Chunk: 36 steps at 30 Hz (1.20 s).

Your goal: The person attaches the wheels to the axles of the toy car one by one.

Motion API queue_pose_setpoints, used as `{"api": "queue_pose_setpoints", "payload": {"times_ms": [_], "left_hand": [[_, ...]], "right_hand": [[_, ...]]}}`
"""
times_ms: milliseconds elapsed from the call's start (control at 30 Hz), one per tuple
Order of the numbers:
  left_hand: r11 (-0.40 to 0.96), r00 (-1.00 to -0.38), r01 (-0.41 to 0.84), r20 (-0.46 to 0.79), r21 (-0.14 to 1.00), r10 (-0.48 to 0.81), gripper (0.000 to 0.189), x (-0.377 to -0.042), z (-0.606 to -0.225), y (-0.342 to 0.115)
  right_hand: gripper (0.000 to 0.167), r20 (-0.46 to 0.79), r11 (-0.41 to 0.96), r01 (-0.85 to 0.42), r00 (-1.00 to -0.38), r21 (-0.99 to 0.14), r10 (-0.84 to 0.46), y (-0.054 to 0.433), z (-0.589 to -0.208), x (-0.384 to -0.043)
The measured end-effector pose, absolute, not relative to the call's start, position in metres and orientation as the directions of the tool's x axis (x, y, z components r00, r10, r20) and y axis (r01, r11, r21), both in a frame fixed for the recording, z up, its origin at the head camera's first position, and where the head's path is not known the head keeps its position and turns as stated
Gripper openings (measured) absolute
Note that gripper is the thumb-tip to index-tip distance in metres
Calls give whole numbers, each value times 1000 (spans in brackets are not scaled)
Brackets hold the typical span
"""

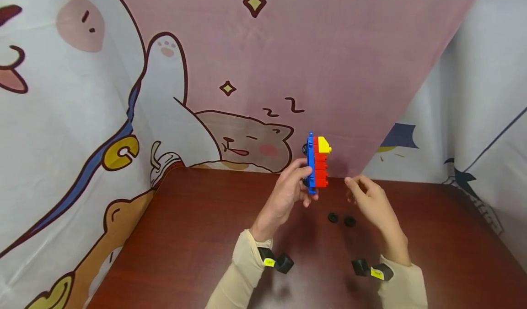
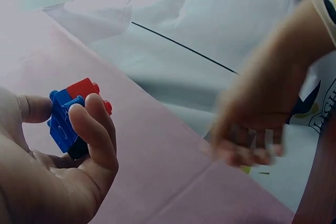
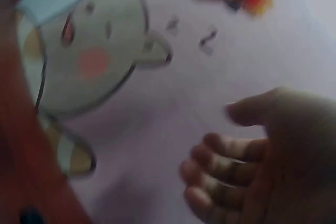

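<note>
While the base (image 1: pixel 311 155) is blue, red bricks (image 1: pixel 321 166) protrude.

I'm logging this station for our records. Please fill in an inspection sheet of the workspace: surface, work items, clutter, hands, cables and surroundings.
Surface: reddish-brown table with a slight sheen.
Work items: block-built toy with a blue base, red blocks and one yellow block, held above the table; two round black pieces lie side by side on the table.
Clutter: nothing seen.
Hands: left hand grips the toy by its blue base; right hand is apart from it, fingers loosely bent, holding nothing.
Cables: nothing seen.
Surroundings: cartoon-printed fabric behind the table; a black device on each wrist, left and right.
</note>
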<state>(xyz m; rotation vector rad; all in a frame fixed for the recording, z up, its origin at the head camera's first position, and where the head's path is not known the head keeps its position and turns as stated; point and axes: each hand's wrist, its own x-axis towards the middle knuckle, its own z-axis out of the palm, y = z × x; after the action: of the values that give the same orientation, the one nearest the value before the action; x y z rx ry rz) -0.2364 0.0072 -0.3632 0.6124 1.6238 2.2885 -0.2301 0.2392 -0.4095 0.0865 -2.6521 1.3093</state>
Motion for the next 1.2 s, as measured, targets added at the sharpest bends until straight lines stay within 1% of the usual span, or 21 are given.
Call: {"api": "queue_pose_setpoints", "payload": {"times_ms": [100,200,367,467,533,667,800,867,1033,1200], "left_hand": [[-335,-876,27,183,942,445,42,-238,-364,5],[-332,-877,24,179,943,446,42,-239,-364,3],[-329,-878,25,178,944,445,42,-240,-364,0],[-327,-878,28,180,944,443,42,-239,-363,1],[-326,-874,26,180,945,452,42,-239,-363,1],[-327,-871,20,177,945,458,41,-239,-362,3],[-326,-869,30,186,945,458,40,-239,-361,5],[-327,-867,29,187,945,462,40,-238,-360,6],[-322,-875,19,172,946,453,39,-237,-360,6],[-307,-882,27,168,951,440,41,-235,-360,3]], "right_hand": [[41,89,721,-73,-996,-689,-16,254,-426,-236],[41,-9,754,-53,-997,-655,-78,266,-442,-240],[41,-163,736,-21,-970,-677,-178,277,-463,-246],[43,-213,706,-12,-950,-708,-229,282,-473,-248],[46,-216,690,-15,-944,-723,-248,287,-482,-247],[51,-137,681,-69,-960,-729,-244,296,-503,-241],[55,-15,696,-113,-984,-709,-175,303,-525,-227],[54,44,693,-123,-991,-711,-130,304,-536,-220],[49,173,705,-149,-984,-694,-37,298,-555,-211],[51,235,747,-158,-972,-645,-2,285,-560,-216]]}}
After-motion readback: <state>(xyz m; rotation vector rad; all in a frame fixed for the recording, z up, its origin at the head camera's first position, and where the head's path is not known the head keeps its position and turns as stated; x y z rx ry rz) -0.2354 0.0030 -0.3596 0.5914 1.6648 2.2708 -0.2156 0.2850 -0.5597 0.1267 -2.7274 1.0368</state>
